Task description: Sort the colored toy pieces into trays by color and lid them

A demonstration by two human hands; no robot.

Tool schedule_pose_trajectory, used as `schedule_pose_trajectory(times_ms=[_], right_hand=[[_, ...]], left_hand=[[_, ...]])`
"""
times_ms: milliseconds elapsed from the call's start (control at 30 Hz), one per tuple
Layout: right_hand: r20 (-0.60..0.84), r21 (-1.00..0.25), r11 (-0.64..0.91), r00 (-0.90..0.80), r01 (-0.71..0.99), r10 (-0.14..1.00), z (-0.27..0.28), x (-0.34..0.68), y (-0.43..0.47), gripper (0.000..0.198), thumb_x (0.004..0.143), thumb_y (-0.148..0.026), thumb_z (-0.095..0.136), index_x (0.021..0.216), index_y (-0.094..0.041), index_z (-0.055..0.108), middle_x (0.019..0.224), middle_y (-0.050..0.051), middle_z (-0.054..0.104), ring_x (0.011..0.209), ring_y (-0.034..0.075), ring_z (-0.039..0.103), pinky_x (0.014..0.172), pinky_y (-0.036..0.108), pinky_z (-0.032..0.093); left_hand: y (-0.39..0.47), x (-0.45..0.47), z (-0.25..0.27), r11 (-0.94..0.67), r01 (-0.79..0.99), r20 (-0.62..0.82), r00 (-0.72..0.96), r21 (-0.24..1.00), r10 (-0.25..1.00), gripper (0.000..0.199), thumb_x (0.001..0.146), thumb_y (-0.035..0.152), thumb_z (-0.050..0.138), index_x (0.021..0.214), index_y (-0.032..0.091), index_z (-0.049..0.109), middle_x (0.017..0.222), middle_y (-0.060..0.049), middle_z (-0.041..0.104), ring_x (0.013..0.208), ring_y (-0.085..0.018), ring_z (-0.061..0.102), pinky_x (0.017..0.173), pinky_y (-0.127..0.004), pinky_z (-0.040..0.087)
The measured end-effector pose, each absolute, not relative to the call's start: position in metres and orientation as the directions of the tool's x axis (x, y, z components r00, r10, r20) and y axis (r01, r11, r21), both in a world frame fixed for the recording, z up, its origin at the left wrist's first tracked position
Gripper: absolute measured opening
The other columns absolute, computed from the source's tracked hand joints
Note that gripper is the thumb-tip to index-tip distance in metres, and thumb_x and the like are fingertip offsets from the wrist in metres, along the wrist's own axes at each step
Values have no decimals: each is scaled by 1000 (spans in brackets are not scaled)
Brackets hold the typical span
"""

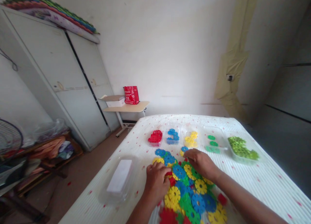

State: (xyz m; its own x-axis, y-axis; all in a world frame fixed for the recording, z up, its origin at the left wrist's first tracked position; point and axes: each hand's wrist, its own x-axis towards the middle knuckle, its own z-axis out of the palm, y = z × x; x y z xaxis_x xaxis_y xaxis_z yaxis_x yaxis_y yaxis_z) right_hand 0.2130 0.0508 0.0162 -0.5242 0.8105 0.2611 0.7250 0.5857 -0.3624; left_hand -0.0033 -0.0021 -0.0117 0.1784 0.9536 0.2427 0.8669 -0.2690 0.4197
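Note:
A heap of plastic snowflake discs (198,203) in blue, yellow, green and red covers the near middle of the table. At its left edge is my left hand (157,178), fingers curled, with a red snowflake disc (168,173) showing between thumb and forefinger. My right hand (202,162) reaches over the far side of the heap. Its fingertips are drawn together and bent down beside a blue disc (184,149); what they hold is hidden. Beyond the hands stand clear containers of red pieces (155,136), blue discs (172,135), yellow discs (190,140) and green discs (213,143).
A clear tub of light green pieces (241,148) stands at the right of the row. On the left lies a clear box (125,196) with a white slab (120,176) in it. A small side table (131,107) holds a red bag (131,95) by the wall.

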Motion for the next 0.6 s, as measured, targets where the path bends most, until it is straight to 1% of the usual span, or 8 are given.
schedule_pose_trajectory(times_ms=[67,167,233,267,367,467,533,600], right_hand=[[174,-316,544,-516,777,839,15,194,60,31,78,-11,42,98,-21,63,105,7,64,99,19,57,84,28,42],[5,-156,463,-469,872,883,11,177,67,25,78,-17,45,94,-17,64,101,12,64,88,22,62,73,29,45],[-50,-72,440,-444,895,895,9,175,68,25,79,-19,43,91,-15,64,95,14,65,81,24,63,65,30,45],[-60,-50,437,-439,898,896,9,176,67,25,79,-18,42,90,-15,64,92,14,65,80,24,64,63,30,44],[-84,-16,430,-430,903,899,10,186,64,24,73,-12,43,86,-15,64,90,14,66,80,26,63,60,30,43],[-129,6,412,-407,911,904,12,195,60,24,68,-11,46,84,-16,63,89,13,66,79,26,64,58,28,41],[-147,14,402,-396,915,906,12,196,58,24,67,-12,46,83,-17,62,87,12,67,78,26,64,56,28,40],[-142,27,405,-398,914,907,12,195,57,24,68,-12,46,84,-18,62,87,12,67,78,26,64,56,28,39]], left_hand=[[-2,-6,-15,-275,866,242,186,417,952,31,62,10,53,83,28,67,89,-3,64,94,-21,52,84,-36,32],[-2,-10,-18,-277,862,242,186,425,952,24,63,10,53,76,26,66,85,-2,64,90,-20,53,80,-34,33],[-2,-11,-19,-281,852,247,186,442,951,22,63,10,53,74,25,65,84,-2,64,88,-20,54,78,-32,33],[-3,-11,-19,-286,845,249,189,451,950,21,64,10,53,74,24,64,83,-2,64,87,-19,54,77,-31,34],[-4,-11,-17,-300,829,253,198,473,947,21,64,8,50,74,23,61,81,-2,63,86,-19,54,75,-30,34],[-5,-11,-16,-306,814,267,192,494,944,20,66,8,47,75,22,58,80,-2,62,84,-18,54,75,-29,35],[-5,-11,-16,-293,792,292,151,535,944,20,68,9,45,78,22,57,81,-2,62,84,-18,54,76,-29,35],[-4,-12,-16,-277,745,318,92,607,944,19,72,12,43,81,22,56,83,-2,61,84,-17,54,76,-27,37]])
